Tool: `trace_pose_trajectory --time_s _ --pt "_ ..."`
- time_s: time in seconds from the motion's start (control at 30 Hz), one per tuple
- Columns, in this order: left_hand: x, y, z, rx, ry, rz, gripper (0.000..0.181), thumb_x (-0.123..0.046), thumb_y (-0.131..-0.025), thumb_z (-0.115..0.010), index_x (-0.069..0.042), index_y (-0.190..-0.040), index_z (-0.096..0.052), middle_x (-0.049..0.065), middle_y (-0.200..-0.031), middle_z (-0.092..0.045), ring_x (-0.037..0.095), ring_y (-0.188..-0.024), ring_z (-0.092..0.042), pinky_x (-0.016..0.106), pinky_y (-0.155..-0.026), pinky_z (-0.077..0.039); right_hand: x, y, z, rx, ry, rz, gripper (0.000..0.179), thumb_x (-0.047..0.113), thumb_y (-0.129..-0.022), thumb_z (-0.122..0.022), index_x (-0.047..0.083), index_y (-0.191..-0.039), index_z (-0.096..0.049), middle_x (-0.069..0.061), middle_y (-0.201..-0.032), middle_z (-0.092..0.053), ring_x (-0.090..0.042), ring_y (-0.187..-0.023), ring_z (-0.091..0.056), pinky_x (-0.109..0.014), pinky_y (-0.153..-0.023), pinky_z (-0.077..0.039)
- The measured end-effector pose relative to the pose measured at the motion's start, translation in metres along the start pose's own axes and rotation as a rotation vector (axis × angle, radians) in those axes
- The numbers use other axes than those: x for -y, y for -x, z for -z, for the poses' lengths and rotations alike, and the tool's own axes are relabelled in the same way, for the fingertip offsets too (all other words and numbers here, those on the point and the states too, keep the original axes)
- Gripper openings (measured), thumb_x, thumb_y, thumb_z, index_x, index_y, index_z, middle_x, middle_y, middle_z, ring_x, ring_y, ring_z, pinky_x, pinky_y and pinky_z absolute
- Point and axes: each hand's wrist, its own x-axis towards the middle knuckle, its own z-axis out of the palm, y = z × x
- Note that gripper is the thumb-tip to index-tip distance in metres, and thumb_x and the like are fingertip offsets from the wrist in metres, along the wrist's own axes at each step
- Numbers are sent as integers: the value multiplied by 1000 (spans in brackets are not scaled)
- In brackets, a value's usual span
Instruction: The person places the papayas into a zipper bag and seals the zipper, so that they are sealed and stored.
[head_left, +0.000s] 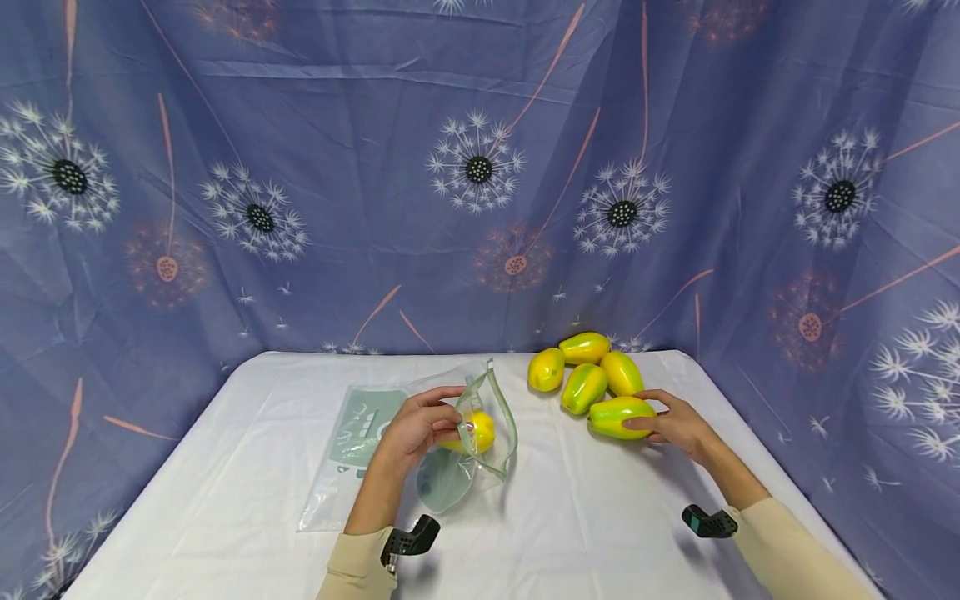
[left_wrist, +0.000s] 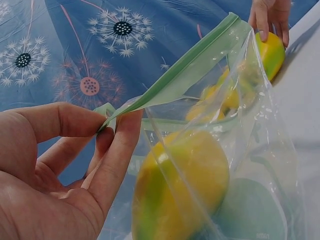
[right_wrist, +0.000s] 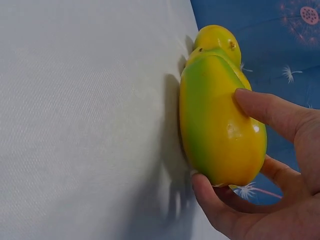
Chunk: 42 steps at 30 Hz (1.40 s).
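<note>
My left hand (head_left: 420, 427) pinches the green zip edge (left_wrist: 182, 65) of a clear plastic bag (head_left: 444, 483) between thumb and fingers, and the bag's mouth gapes toward the right. Inside the bag lies one yellow-green papaya (left_wrist: 180, 187). At the right side of the table, my right hand (head_left: 678, 427) grips another papaya (right_wrist: 220, 120) by its near end, thumb on one side and fingers on the other. This papaya lies at the front of the group, close to the tabletop; whether it touches the cloth is unclear.
Several more papayas (head_left: 583, 388) lie clustered behind the right hand, near the table's back edge. Flat on the left part of the white-covered table (head_left: 202, 475) is a clear bag with a green print (head_left: 363, 425). A blue dandelion-patterned curtain (head_left: 360, 167) hangs behind.
</note>
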Motion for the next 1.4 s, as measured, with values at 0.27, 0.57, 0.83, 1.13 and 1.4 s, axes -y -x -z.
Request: trace_pose_trajectory --time_s 0.27,0.57,0.83,1.13,1.4 --pt "0 1 -2 1 4 -6 53 8 -88 -58 9 -141 -53 1 -78 -68 13 -69 -69 28 -69 -62 20 7 -5 -10 15 33 92 47 -83 -82 6 -153 -39 -30 -141 -50 -24 -104 -66 -42 -92 -59" --pt "1 1 -2 -3 18 0 54 9 -87 -58 9 -141 -52 1 -79 -69 12 -68 -69 27 -68 -62 51 14 -23 -19 23 75 90 48 -83 -82 8 -153 -41 -24 -138 -54 -24 -102 -65 -39 -90 -59" --pt "1 0 -3 -10 10 4 53 9 -88 -59 9 -141 -53 2 -83 -69 12 -69 -69 26 -68 -61 77 22 -41 -3 1 135 85 42 -81 -85 8 -149 -46 -21 -133 -58 -25 -106 -64 -40 -89 -59" --pt "0 -1 -4 -6 24 1 54 11 -87 -59 10 -141 -52 3 -84 -69 12 -68 -67 24 -66 -60 96 27 -62 3 -28 166 82 41 -79 -87 11 -146 -49 -17 -125 -62 -24 -103 -62 -45 -90 -59" --pt "0 0 -3 -20 17 5 54 11 -87 -59 8 -140 -54 5 -91 -68 12 -68 -68 24 -66 -60 109 32 -76 28 -4 207 78 39 -78 -87 12 -143 -54 -15 -122 -64 -22 -98 -64 -40 -84 -60"
